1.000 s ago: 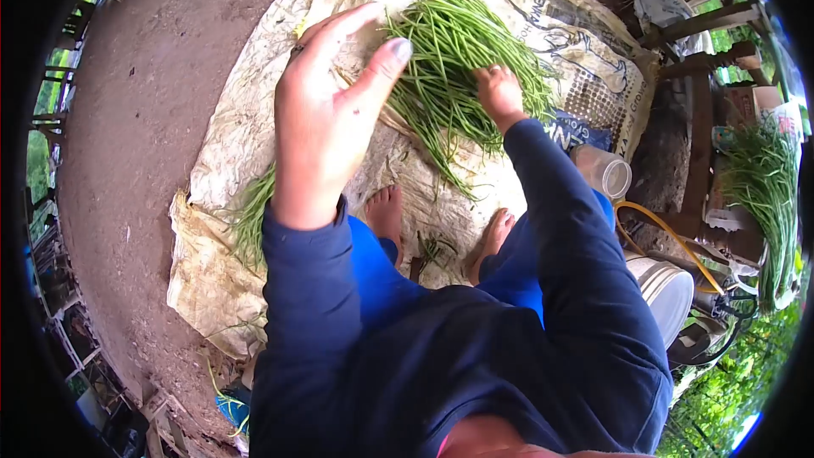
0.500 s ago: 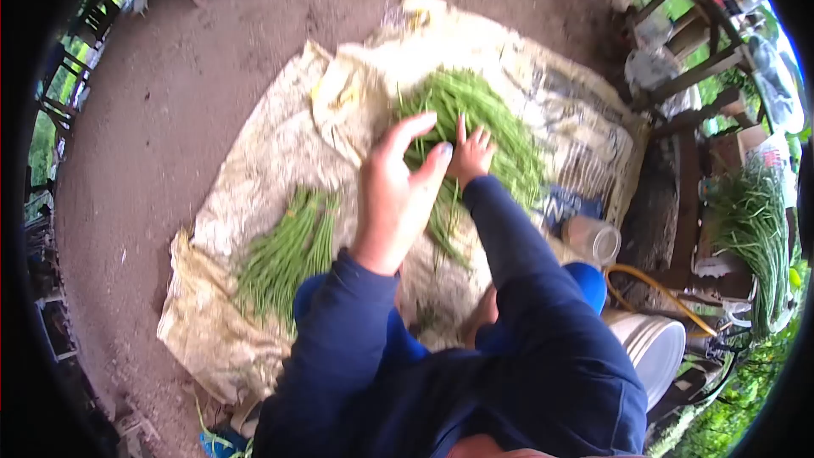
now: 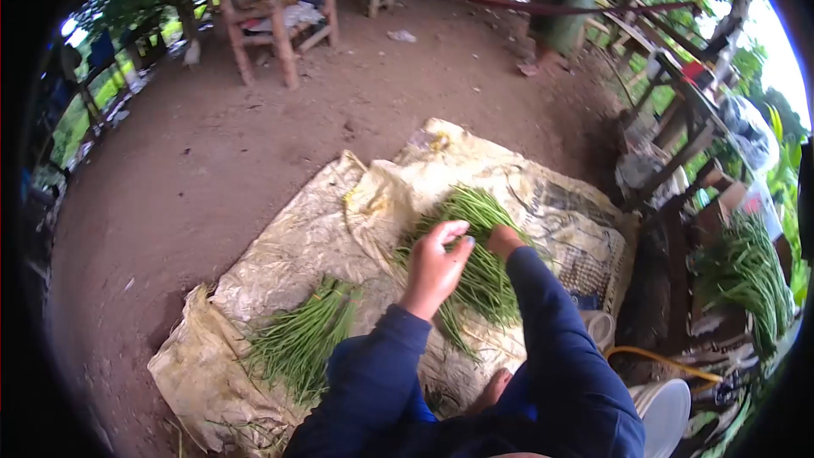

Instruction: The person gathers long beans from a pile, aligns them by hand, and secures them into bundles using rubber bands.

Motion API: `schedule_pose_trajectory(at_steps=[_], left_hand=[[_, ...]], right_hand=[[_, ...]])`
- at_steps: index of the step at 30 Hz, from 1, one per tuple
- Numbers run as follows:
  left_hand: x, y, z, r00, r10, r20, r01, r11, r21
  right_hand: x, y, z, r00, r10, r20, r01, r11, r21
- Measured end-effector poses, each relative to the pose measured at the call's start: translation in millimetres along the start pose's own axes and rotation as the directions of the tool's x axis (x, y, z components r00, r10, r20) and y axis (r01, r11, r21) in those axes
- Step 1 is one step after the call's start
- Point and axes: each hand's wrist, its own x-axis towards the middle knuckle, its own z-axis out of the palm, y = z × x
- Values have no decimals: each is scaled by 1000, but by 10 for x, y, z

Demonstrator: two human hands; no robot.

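Note:
A large loose pile of long green beans (image 3: pixel 485 284) lies on a worn, pale sack sheet (image 3: pixel 288 246). Over the pile's left part is my left hand (image 3: pixel 437 267), its thumb and fingers curved with a gap between them; nothing shows in it. My right hand (image 3: pixel 506 241) reaches onto the upper right of the pile, its fingers hidden from view. To the left on the sheet rests a smaller bundle of beans (image 3: pixel 305 335), with a band near its upper end.
Ahead stands a wooden chair (image 3: pixel 275 30) with cloths. A person (image 3: pixel 564 8) stands beyond the sheet. On the right are more green beans (image 3: pixel 746 276), a clear container (image 3: pixel 599 328), a white bucket (image 3: pixel 663 411) and a yellow hose (image 3: pixel 661 360). My bare foot (image 3: pixel 496 386) touches the sheet.
The view has tilted up, showing the chair and the person. My right hand, earlier spread over the beans, has moved to the pile's right side with its fingers now hidden. My left hand remains curved.

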Motion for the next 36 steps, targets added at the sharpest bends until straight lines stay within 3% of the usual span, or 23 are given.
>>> schedule_pose_trajectory(at_steps=[1, 2, 3, 4, 5, 6, 7, 9, 10, 11, 12, 14, 15, 16, 18, 22, 25, 27, 28, 32, 33, 34, 36], left_hand=[[29, -153, 70, 1000, 26, -7, -26, 994, -102], [40, -201, 104, 997, 75, 0, -75, 991, -114], [23, -163, 125, 997, 82, -16, -83, 991, -109], [1, -99, 104, 994, 106, -10, -106, 985, -136], [-2, -67, 124, 993, 115, -29, -118, 984, -135], [-8, -53, 141, 999, 50, -22, -53, 986, -160], [13, -39, 119, 999, 48, 5, -48, 997, -65], [-18, 69, 61, 997, 45, -64, -46, 999, -13], [11, 27, 116, 997, 56, -49, -58, 997, -40], [19, 23, 136, 996, 59, -69, -62, 998, -34], [35, -14, 154, 999, 19, -43, -22, 997, -75], [102, -176, 318, 996, -50, 68, 69, 945, -319], [136, -318, 392, 987, -104, 122, 149, 878, -454], [76, -218, 400, 971, -148, 189, 232, 786, -573], [-38, -123, 434, 881, -370, 294, 472, 721, -508], [-157, -42, 558, 708, -400, 582, 701, 502, -507], [-101, 80, 600, 730, -447, 517, 680, 401, -614], [67, -23, 556, 808, -298, 508, 582, 269, -767], [-34, 344, 544, 800, -439, 408, 523, 178, -834], [-124, -126, 692, 807, -511, 296, 493, 305, -815], [-201, 28, 676, 803, -562, 199, 505, 464, -728], [-230, 79, 671, 803, -589, 95, 516, 606, -605], [-45, -312, 721, 829, -476, 293, 548, 590, -593]], right_hand=[[157, 129, 12, 999, -44, -5, 44, 993, -107], [197, 257, -48, 969, -249, 5, 248, 967, 58], [714, 658, 315, 882, -468, -64, 452, 876, -168], [-12, 221, -305, 900, -437, 4, 433, 893, 122], [-326, 6, -640, 793, -604, 78, 597, 796, 101], [-48, 281, -473, 853, -498, 155, 460, 859, 225], [311, 375, -277, 820, -452, 352, 571, 690, -444], [380, 507, -262, 831, -534, 157, 536, 693, -482], [460, 580, -351, 861, -446, 245, 482, 869, -111], [462, 620, -413, 690, -705, 164, 707, 705, 58], [-337, -19, -896, 922, -353, 159, 302, 913, 275], [-499, -54, -1141, 924, -328, 197, 251, 908, 336], [-475, 20, -1243, 916, -364, 167, 345, 929, 131], [-434, 42, -1333, 962, -224, 155, 212, 973, 86], [-909, -255, -1632, 920, -381, -88, 361, 915, -181], [-1634, -518, -1862, 774, -524, -356, 421, 845, -329], [-2112, -647, -1558, 737, -498, -457, 327, 855, -403], [-2378, -744, -1208, 601, -590, -539, 402, 806, -434], [-2512, -813, -1048, 642, -557, -527, 298, 815, -497], [-2693, -740, -622, 501, -474, -724, 665, 746, -28], [-2654, -622, -545, 638, -380, -670, 733, 564, 379], [-2698, -575, -572, 696, -321, -642, 706, 469, 531], [-2656, -357, -723, 813, -311, -492, 582, 416, 699]])
